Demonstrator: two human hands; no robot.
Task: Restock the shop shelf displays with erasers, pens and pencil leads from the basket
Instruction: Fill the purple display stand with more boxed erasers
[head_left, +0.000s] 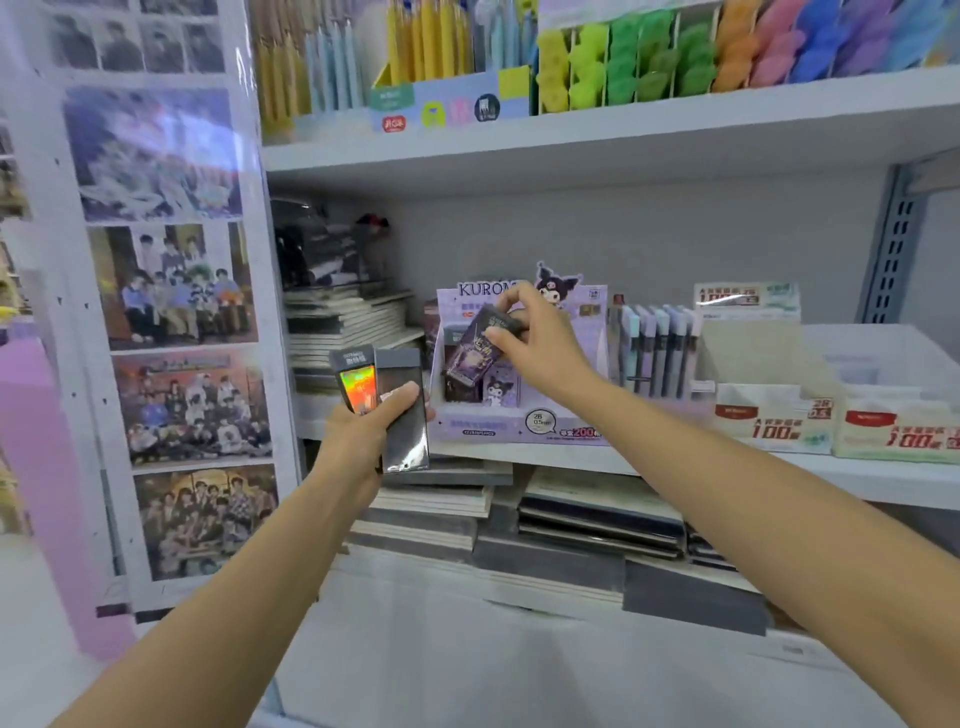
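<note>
Two hands, three lead packs, one purple display box.

The left hand (363, 426) curls round two flat packs held upright, a holographic pack (358, 387) and a grey pack (402, 415), just left of the purple display box (519, 426) on the middle shelf (779, 473). The right hand (540, 353) pinches one tilted dark purple pack (480, 343) by its top over the box's open well, where two packs (498, 389) stand. Right of the box stands a row of slim pastel packs (654, 348), then two cream boxes (769, 415); their contents cannot be made out.
</note>
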